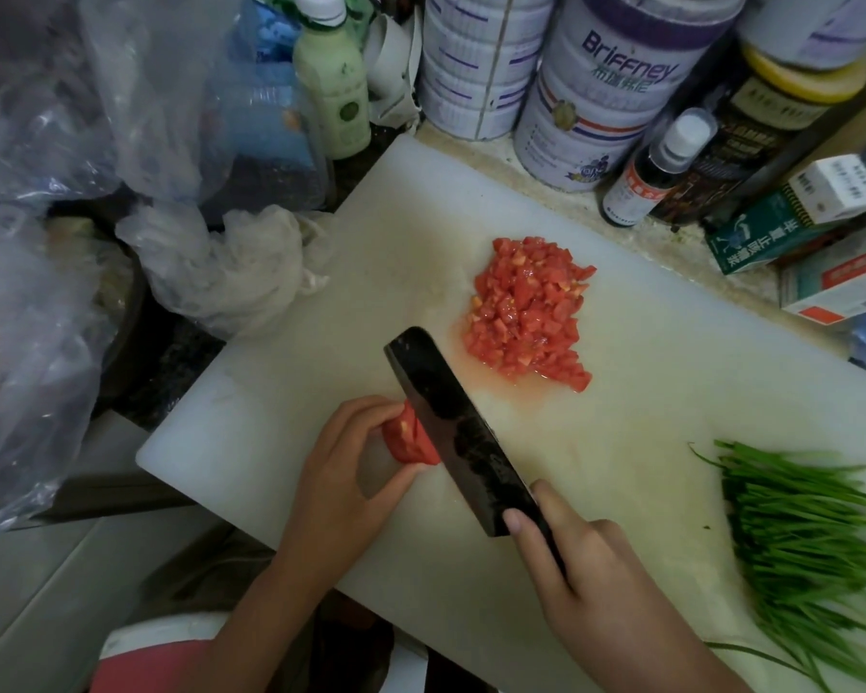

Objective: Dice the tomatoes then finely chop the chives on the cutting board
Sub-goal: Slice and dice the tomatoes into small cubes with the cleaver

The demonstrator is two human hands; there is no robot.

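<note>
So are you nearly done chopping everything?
Partly. A pile of diced tomato sits on the cutting board. The left hand holds a tomato chunk beside the cleaver, gripped by the right hand. The chives lie uncut on the board's right end, still to chop.

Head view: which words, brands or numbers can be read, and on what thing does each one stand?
"Briffney": on the big white and purple tin.
Chinese characters under that word: too blurred to read.
Labels on the dark bottle, the jar with the yellow lid, the green box and the white box: print is there, but too small or blurred to read.
Numbers: none can be read.
</note>
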